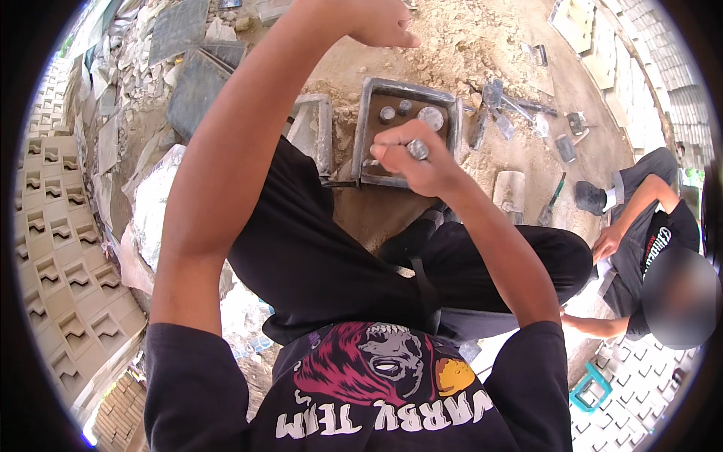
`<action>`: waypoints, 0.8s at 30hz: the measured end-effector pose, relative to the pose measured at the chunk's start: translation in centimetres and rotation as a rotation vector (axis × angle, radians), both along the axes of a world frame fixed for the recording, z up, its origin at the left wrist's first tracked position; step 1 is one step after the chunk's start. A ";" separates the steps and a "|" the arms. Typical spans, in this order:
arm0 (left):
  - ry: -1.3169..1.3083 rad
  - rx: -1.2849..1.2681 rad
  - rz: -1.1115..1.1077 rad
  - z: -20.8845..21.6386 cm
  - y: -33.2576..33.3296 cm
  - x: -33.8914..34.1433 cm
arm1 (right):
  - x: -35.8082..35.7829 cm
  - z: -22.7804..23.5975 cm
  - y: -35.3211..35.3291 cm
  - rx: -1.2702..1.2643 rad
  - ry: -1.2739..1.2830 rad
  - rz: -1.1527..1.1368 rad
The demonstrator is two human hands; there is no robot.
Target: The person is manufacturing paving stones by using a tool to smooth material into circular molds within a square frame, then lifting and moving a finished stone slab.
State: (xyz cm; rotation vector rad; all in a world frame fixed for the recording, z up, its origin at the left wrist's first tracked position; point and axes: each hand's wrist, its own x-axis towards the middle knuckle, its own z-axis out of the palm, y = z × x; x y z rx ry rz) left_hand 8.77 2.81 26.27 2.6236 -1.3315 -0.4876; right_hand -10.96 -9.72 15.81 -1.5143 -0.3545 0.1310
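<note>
My right hand (425, 162) is closed around a grey cylindrical piece (417, 149), whose round end shows at the top of the fist. It is above a square grey frame (365, 102) with a brown, sandy inside. Within that frame stand two small grey cylinders (387, 114) and a wider, pale round piece (431, 117). My left arm reaches far forward, over the ground beyond the frame. At the upper edge, my left hand (376, 24) is partly cut off; its visible fingers look apart, with nothing seen in them.
Left of the frame lies a second grey frame (324, 135). Trowels and other hand tools (504, 113) are scattered on the sandy ground to the right, near a pale block (510, 192). Dark slabs (199, 90) and rubble lie at the left. Another person (640, 226) sits at the right.
</note>
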 end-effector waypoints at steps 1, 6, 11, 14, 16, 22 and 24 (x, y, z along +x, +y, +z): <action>0.011 -0.008 -0.003 0.1 0.1 -0.1 | 0.1 -1.0 -0.4 -0.069 0.100 0.017; 0.043 0.030 0.020 0.4 0.0 -0.2 | 1.0 0.1 0.1 0.053 0.230 -0.099; 0.050 -0.013 -0.005 0.5 -0.2 0.0 | 0.9 0.0 0.1 -0.286 0.181 0.108; 0.022 0.013 0.044 0.0 -0.4 -0.1 | 1.6 0.1 0.0 -0.072 0.431 -0.100; 0.020 0.035 0.003 -0.2 0.1 -0.2 | 2.1 2.6 -0.2 0.002 0.397 0.010; -0.065 -0.076 0.052 -0.9 0.7 -0.3 | 1.5 0.9 -2.3 -0.104 0.373 0.013; -0.024 -0.036 0.035 -1.4 0.0 -0.2 | 1.4 2.9 -2.8 0.030 0.417 0.044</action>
